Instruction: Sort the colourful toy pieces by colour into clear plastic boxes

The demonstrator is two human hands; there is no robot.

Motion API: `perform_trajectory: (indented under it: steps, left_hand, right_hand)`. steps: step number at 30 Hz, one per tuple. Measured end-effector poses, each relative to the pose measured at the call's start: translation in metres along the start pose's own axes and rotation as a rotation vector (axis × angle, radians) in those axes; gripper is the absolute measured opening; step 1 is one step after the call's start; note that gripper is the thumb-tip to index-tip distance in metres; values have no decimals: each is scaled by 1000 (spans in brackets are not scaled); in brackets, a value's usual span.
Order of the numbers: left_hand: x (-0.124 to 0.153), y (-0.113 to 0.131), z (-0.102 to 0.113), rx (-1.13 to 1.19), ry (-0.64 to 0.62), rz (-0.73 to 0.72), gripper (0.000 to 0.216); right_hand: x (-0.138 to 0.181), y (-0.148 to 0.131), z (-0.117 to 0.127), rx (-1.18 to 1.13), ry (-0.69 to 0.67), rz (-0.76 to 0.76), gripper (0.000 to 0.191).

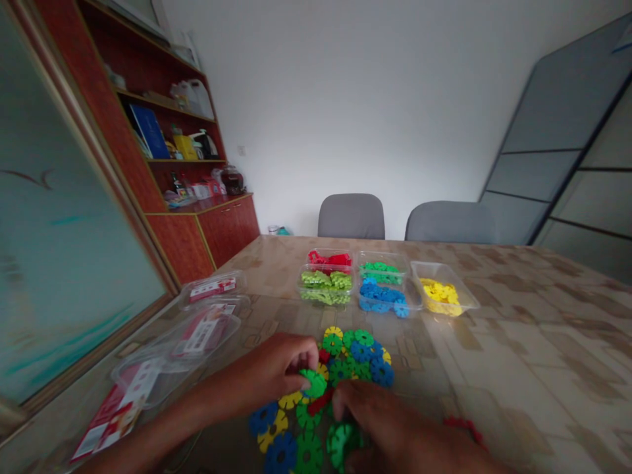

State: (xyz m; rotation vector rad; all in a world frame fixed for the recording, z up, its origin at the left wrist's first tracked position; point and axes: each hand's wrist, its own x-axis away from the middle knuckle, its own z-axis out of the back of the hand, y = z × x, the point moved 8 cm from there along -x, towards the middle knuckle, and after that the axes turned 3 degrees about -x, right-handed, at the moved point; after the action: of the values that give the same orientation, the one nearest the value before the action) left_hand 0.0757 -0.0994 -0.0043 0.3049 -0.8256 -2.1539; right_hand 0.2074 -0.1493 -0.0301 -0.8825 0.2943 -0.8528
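Note:
My left hand (291, 359) is closed in a pinch on a green notched disc (313, 383), over the near-middle of the table. To its right, my right hand (370, 408) has its fingers curled down beside a red notched disc (320, 401); whatever its fingertips hold is hidden. Another green disc (340, 446) shows just below that hand, and I cannot tell if it is gripped. Around both hands lie loose and overlapping discs, among them a blue disc (281, 453), a yellow disc (273, 429) and a blue disc (382, 372) on the right.
Clear tubs hold sorted discs: red (330, 259), lime (326, 286), green (380, 271), blue (382, 297) and yellow (439, 294). Clear lids (197, 332) with labels lie on the left. A red disc (465, 428) sits by my right forearm. Grey chairs (351, 216) stand behind the table.

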Motion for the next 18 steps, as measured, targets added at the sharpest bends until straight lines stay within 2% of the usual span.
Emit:
perform_trajectory:
  steps: [2, 5, 8, 12, 15, 18]
  left_hand:
    - [-3, -6, -1, 49, 26, 6, 12]
    - [-7, -11, -9, 166, 46, 23, 11]
    - [-10, -12, -26, 364, -15, 63, 15]
    - [-12, -12, -41, 601, -73, 97, 25]
    - [-13, -9, -36, 623, -57, 51, 26]
    - [-13, -3, -21, 521, 4, -14, 27]
  right_hand:
    - [-5, -1, 1, -29, 11, -1, 39]
    - [-16, 0, 13, -126, 127, 31, 36]
    - [-22, 4, 30, -249, 270, 73, 34]
    - [-21, 4, 37, -309, 310, 99, 24]
    - [-21, 2, 38, -334, 290, 163, 14]
    - [-25, 12, 46, -323, 321, 175, 12]
